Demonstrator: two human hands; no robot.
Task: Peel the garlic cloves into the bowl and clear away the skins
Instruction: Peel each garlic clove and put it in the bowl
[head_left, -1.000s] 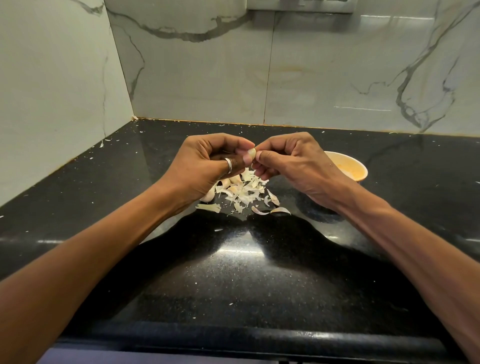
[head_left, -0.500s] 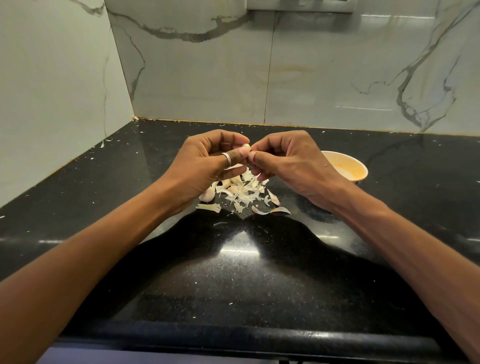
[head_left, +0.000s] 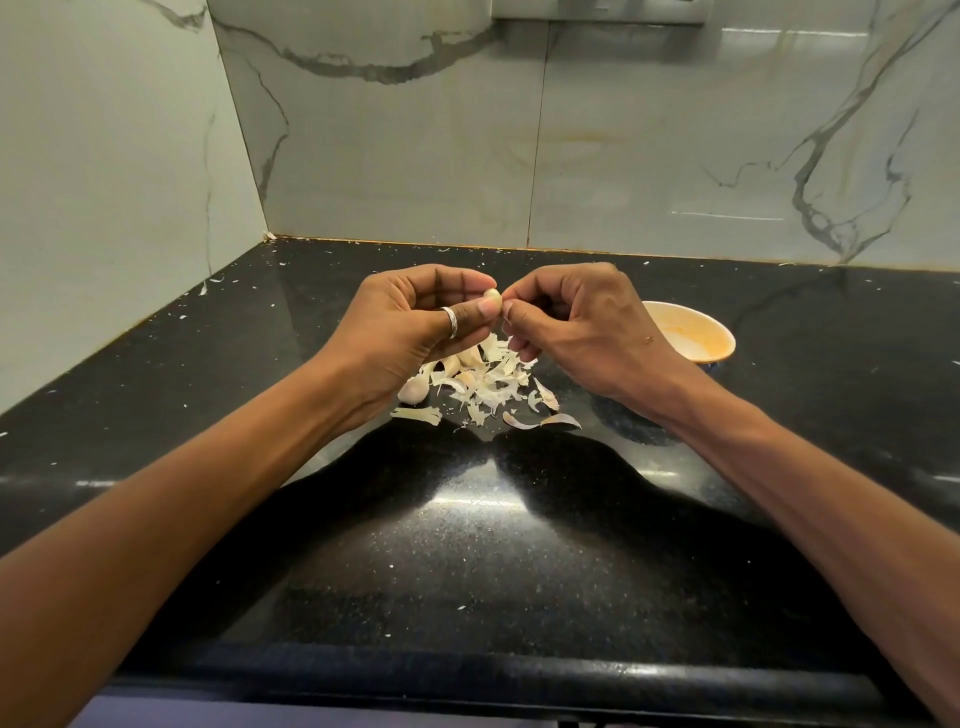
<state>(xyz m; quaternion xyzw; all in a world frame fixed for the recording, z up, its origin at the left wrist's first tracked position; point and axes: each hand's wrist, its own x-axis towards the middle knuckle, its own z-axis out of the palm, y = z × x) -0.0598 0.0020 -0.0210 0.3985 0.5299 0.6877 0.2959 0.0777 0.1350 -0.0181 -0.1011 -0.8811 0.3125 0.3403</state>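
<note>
Clove (head_left: 492, 298) between left hand (head_left: 410, 319), right hand (head_left: 584, 325)

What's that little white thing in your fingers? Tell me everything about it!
It is a garlic clove, small, rounded, pale cream and smooth-looking. Only its top shows, and fingers hide the rest. The left hand pinches it between thumb and forefinger, and the right hand pinches at its right edge. It is held in the air above the pile of skins on the black counter.
</note>
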